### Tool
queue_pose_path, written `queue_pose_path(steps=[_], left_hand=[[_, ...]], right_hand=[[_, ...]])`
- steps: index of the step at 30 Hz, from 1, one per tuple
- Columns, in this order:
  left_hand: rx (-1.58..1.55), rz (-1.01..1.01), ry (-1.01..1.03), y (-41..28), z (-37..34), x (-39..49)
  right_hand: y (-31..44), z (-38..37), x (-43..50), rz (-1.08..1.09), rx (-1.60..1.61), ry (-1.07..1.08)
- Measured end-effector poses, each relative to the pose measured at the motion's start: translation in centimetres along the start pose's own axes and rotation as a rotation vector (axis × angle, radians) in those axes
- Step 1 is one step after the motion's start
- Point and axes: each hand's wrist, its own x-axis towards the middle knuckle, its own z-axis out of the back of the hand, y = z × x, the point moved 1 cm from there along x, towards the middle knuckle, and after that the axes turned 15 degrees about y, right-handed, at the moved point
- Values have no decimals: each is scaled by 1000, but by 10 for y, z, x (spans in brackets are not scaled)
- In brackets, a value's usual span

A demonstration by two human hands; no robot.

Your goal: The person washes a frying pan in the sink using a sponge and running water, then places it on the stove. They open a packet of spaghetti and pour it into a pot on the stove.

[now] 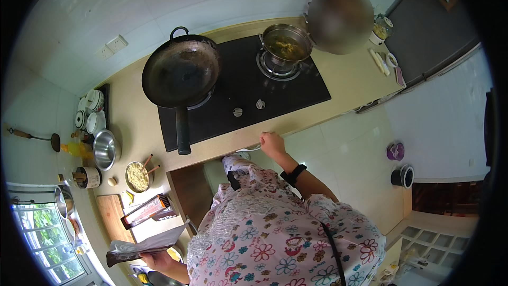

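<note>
My left hand [158, 261] grips an open, crumpled packaging bag [145, 248], dark outside and silvery grey inside, at the lower left. Just beyond the bag are a wooden cutting board [113, 215] and a spaghetti packet [146, 211] bearing writing. A metal bowl of noodles [137, 176] stands farther along the counter, with a pair of chopsticks [152, 169] resting in it. My right hand [273, 145] is closed in a fist by the counter's front edge, with nothing visible in it. A black wok [182, 73] sits on the left burner, its handle towards me.
On the right burner of the black gas hob [246, 87] stands a steel pot [286, 43] of broth with yellowish pieces. A blurred round patch hides what is right of it. A steel bowl [106, 150], several cups [93, 105] and an egg [112, 181] occupy the left counter.
</note>
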Motion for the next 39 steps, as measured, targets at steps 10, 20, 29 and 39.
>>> queue_pose_path(steps=[10,20,29,39], left_hand=[[-1,-10,3,-2,4,-6],[-81,-19,39,-1,-1,-11],[-30,-47,-49,0,-17,-9],[-50,-53,-34,1,-20,-7]], right_hand=[[-5,-5,-22,17,15,24],[-15,-17,-27,-43,-108,286],[-9,-17,-34,17,-201,421],[-5,-15,-37,12,-227,475]])
